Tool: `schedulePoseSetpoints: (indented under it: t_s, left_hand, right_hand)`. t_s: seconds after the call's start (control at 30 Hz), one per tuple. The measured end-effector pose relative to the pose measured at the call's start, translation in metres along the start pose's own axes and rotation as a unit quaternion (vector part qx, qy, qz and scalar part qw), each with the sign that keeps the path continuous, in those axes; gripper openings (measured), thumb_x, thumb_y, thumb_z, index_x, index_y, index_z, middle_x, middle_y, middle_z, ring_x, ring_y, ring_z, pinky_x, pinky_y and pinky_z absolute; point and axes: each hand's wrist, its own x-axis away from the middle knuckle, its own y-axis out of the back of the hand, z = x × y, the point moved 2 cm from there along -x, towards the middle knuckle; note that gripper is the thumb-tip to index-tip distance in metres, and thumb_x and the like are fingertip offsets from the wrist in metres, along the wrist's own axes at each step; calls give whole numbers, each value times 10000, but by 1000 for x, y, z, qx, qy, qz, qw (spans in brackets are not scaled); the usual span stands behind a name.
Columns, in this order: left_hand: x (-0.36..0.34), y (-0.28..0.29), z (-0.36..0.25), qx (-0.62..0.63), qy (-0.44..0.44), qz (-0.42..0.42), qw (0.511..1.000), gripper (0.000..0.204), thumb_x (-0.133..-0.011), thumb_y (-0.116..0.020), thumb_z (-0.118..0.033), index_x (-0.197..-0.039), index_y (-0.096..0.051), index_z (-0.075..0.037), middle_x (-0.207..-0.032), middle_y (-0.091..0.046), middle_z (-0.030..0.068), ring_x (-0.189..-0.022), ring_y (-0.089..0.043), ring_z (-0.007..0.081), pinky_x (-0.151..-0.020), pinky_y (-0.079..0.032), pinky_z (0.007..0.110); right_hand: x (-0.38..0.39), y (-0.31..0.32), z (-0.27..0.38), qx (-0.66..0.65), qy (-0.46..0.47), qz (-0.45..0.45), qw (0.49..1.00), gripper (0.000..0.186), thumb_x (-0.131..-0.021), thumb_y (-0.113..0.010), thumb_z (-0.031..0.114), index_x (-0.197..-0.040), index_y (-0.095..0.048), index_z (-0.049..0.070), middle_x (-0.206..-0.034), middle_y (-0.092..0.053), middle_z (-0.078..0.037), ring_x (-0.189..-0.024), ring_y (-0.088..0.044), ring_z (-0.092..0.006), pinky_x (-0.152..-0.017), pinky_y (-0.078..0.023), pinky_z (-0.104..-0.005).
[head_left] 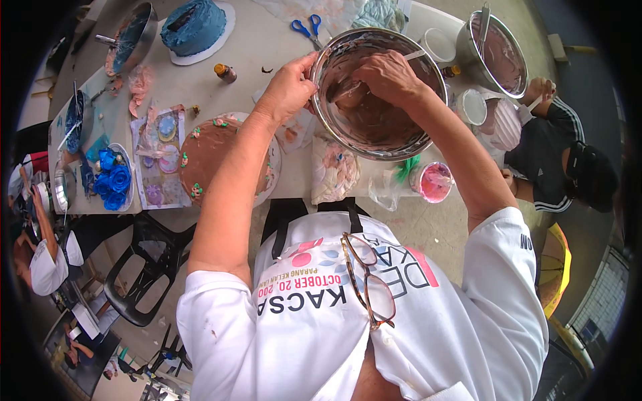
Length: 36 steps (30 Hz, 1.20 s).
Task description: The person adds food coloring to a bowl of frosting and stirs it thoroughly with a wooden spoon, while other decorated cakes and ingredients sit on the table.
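A large metal mixing bowl [381, 155] stands tilted near the middle of the table, its inside smeared with brown frosting [384, 130]. My left hand [292, 85] is closed around the bowl's left rim. Inside the bowl, my right hand [389, 77] grips a spatula. The spatula's pale handle [415, 54] shows beyond my fingers, while its blade is coated in frosting. A brown-frosted cake [210, 157] with small pink and green decorations sits left of the bowl, partly hidden by my left forearm.
A blue-frosted cake [194, 30], blue scissors [309, 28] and a small brown bottle [225, 73] lie on the table's far left half. Another metal bowl with a whisk [483, 30] stands at right, beside a person in black [562, 144]. A pink-smeared tub [433, 182] is near the front edge.
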Motion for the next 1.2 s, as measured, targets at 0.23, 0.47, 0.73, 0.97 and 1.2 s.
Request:
schedulePoseSetpoints:
  t_s: [0.23,0.47,0.73,0.97,1.2]
  left_hand:
    - [18,4,-5,12,32,-42,999,614,-790,-451,102,-1391,-423,-20,-962,-600,83,-699,-637,158,-504,-574,296]
    - [51,-22,-1,143,19,-82,986,746,-795,-451,109,-1490,-245,-69,-1054,-580,105,-782,-634,153,-551,-599,294]
    - [69,-25,17,182,23,-137,973,755,-815,-439,105,-1505,-173,-49,-1113,-557,124,-815,-631,165,-574,-608,299]
    - [64,-21,13,155,24,-126,980,738,-812,-440,104,-1497,-232,-73,-1057,-578,97,-783,-626,142,-562,-601,289]
    - [60,-19,11,158,22,-115,981,715,-803,-442,105,-1476,-297,-88,-1033,-574,80,-759,-622,131,-560,-600,283]
  right_hand:
    - [27,40,4,-2,-104,-20,994,220,-778,-592,109,-956,-714,150,-869,-688,-85,-895,-661,-290,-749,-505,-426]
    - [34,0,10,6,-244,54,968,155,-817,-573,159,-860,-697,77,-805,-675,-188,-793,-675,-363,-682,-524,-459]
    - [23,13,23,-73,-274,24,959,210,-800,-545,117,-929,-704,71,-858,-678,-207,-829,-666,-390,-729,-530,-472]
    - [8,-12,26,-86,-174,-4,981,274,-803,-554,96,-1005,-727,162,-861,-700,-137,-804,-677,-340,-686,-529,-447]
    - [9,-3,7,-70,-284,-5,956,335,-806,-555,88,-1061,-725,222,-922,-697,-155,-850,-668,-345,-746,-533,-438]
